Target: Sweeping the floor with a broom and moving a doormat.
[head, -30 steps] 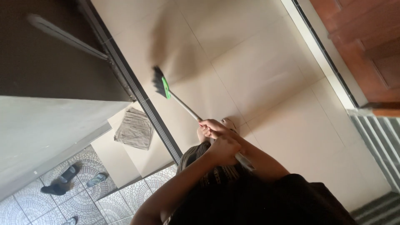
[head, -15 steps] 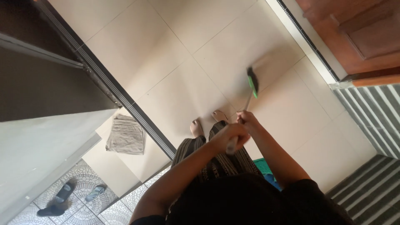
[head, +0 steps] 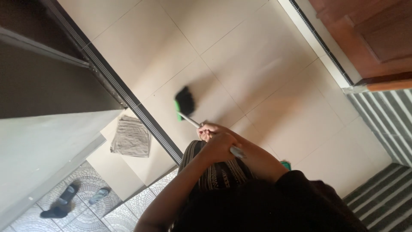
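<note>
While both hands (head: 216,139) grip its handle | broom (head: 185,104) head ahead, on tiled floor (head: 257,64)

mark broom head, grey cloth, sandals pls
broom head (head: 185,102), head view, on the dark bristles
grey cloth (head: 131,137), head view, its middle
sandals (head: 99,194), head view, on the lighter one
</note>
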